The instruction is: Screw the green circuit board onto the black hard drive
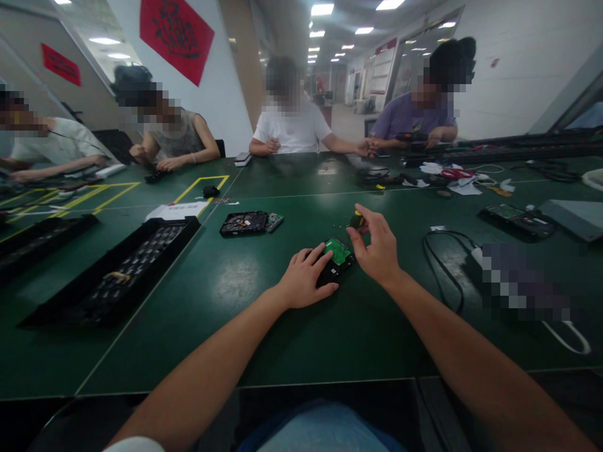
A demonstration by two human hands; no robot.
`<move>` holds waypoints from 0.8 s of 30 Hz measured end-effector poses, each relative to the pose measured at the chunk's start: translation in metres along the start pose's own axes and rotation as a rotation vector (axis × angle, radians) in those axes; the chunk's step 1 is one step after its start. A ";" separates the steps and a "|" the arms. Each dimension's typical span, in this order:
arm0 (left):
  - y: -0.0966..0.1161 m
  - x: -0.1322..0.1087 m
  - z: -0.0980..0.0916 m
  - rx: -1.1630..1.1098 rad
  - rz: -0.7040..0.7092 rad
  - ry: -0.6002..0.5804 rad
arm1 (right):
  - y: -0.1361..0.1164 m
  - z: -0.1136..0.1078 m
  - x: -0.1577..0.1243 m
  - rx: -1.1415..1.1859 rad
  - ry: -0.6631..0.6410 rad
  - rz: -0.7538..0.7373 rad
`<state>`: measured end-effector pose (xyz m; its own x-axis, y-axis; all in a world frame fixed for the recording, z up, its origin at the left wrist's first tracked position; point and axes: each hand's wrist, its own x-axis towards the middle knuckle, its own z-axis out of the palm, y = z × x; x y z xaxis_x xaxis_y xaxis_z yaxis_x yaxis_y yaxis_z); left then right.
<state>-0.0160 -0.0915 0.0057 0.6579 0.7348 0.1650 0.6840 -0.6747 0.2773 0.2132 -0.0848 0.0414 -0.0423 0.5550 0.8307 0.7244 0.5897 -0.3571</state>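
A black hard drive with a green circuit board [339, 251] lies on the green table in front of me. My left hand [305, 277] holds it against the tabletop, the fingers over its left side and board and the thumb along the near edge. In my right hand [377, 246] is a screwdriver [357, 220] with a yellow and black handle, pinched between thumb and fingers. Its shaft points down toward the right part of the board; whether the tip sits in a screw is too small to tell. Beyond my left hand lies another black drive [244, 223] beside a small loose circuit board [274, 221].
Long black trays [141, 267] stand on the left. A black cable [445, 267] and a partly blurred power strip [522, 282] lie on the right, near a black device [517, 221] and a grey box [575, 218]. Several people sit across the table [264, 339].
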 end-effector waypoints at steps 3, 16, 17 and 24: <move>0.001 0.000 -0.001 0.001 -0.001 -0.002 | 0.002 0.002 -0.001 0.037 -0.030 0.011; -0.001 -0.001 0.000 0.004 0.000 -0.003 | -0.003 -0.003 0.002 -0.014 0.019 -0.013; -0.001 -0.001 0.000 0.005 0.001 -0.005 | -0.002 -0.002 0.001 -0.005 0.009 -0.016; 0.001 -0.001 -0.001 0.007 -0.005 -0.001 | -0.002 -0.001 0.001 0.031 0.004 -0.013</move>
<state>-0.0167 -0.0927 0.0071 0.6550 0.7379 0.1627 0.6893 -0.6717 0.2714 0.2122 -0.0859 0.0431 -0.0487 0.5450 0.8370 0.7023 0.6145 -0.3592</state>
